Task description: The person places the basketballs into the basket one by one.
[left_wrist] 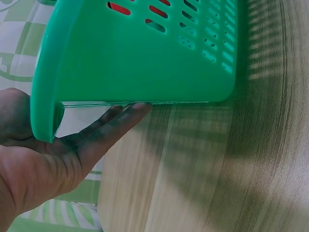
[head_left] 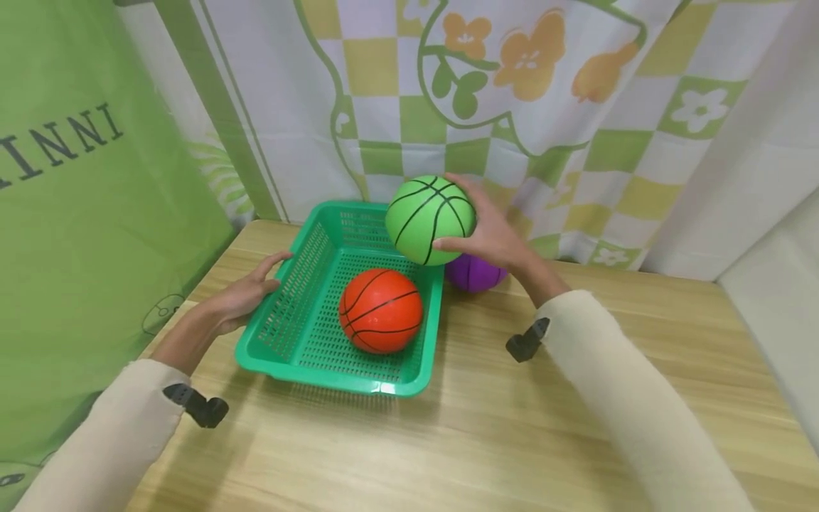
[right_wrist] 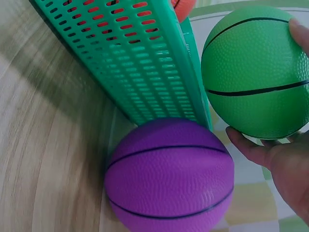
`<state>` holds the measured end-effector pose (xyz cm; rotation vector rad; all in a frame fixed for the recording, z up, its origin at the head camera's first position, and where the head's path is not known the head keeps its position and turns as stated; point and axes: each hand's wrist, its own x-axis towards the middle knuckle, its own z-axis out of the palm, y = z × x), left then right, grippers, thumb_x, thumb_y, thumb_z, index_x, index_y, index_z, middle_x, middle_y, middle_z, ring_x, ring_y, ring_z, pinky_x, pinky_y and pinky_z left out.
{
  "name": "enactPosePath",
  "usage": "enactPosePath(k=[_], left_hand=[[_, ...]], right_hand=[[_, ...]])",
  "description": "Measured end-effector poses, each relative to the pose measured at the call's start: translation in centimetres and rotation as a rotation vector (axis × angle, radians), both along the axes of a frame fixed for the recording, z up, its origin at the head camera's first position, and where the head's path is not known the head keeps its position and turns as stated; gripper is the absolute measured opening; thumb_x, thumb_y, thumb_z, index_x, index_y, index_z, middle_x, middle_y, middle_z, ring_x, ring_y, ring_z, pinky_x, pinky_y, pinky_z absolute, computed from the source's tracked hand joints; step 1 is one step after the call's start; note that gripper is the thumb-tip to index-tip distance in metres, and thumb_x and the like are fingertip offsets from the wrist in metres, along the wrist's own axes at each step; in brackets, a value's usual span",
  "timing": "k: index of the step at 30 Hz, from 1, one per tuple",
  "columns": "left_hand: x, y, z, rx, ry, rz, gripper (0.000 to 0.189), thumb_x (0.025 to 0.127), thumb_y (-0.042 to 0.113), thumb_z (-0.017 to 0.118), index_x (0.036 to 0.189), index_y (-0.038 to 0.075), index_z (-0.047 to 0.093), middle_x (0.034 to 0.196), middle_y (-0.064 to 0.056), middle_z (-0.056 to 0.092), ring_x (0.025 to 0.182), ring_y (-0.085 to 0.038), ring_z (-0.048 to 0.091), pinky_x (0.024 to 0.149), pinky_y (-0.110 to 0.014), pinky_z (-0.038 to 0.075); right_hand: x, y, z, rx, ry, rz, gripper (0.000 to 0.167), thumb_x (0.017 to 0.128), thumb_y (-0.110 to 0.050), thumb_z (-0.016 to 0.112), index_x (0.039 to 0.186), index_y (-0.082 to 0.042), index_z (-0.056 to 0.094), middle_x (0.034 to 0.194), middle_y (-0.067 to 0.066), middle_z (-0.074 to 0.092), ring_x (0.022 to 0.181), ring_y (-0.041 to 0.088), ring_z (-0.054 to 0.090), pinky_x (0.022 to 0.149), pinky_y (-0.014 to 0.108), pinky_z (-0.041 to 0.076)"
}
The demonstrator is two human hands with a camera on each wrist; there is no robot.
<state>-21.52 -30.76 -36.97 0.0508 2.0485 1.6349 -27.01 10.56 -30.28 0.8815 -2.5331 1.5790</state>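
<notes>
My right hand (head_left: 491,231) grips a small green basketball (head_left: 422,224) from its right side, thumb and fingers spread round it. The ball is up at the far right corner of a green plastic basket (head_left: 345,382), overlapping its rim in the head view. With the left hand (head_left: 246,295) I hold the basket's left rim; in the left wrist view the fingers (left_wrist: 113,133) lie along the outer wall and the thumb is over the rim. An orange-red basketball (head_left: 380,311) sits inside the basket, toward its right. Beside the basket's right wall lies a purple basketball (right_wrist: 169,176), partly hidden in the head view.
The basket stands on a wood-grain table (head_left: 576,427). A patterned curtain (head_left: 409,114) hangs behind the table's back edge, and a green cloth (head_left: 96,213) hangs along the left. A white wall (head_left: 780,220) borders the right side.
</notes>
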Motion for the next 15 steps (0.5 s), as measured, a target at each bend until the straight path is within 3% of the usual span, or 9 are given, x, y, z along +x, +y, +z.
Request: enactPosePath(k=[4, 11, 15], left_hand=[[-0.1, 0.0, 0.0, -0.004, -0.011, 0.004, 0.061, 0.109, 0.013, 0.021, 0.16, 0.033, -0.007, 0.137, -0.036, 0.034, 0.109, -0.041, 0.059, 0.085, -0.055, 0.054], [-0.1, 0.0, 0.0, -0.001, -0.006, 0.002, 0.061, 0.109, 0.013, 0.021, 0.16, 0.032, -0.006, 0.136, -0.037, 0.035, 0.109, -0.042, 0.059, 0.084, -0.056, 0.054], [-0.1, 0.1, 0.1, -0.01, -0.004, 0.005, 0.061, 0.109, 0.013, 0.021, 0.16, 0.031, -0.007, 0.135, -0.037, 0.036, 0.108, -0.042, 0.06, 0.084, -0.056, 0.055]], right_hand=[[0.2, -1.0, 0.2, 0.008, 0.001, 0.02, 0.097, 0.077, -0.011, 0.082, 0.157, -0.008, 0.028, 0.154, 0.023, 0.031, 0.131, 0.044, 0.042, 0.1, 0.06, 0.044], [-3.3, -1.6, -3.1, 0.003, 0.057, 0.025, 0.102, 0.073, -0.018, 0.088, 0.157, -0.014, 0.031, 0.153, 0.018, 0.034, 0.131, 0.039, 0.042, 0.099, 0.06, 0.043], [-4.1, -2.0, -3.8, 0.031, 0.068, 0.021, 0.102, 0.073, -0.026, 0.089, 0.157, -0.02, 0.032, 0.151, 0.014, 0.036, 0.131, 0.033, 0.042, 0.098, 0.057, 0.045]])
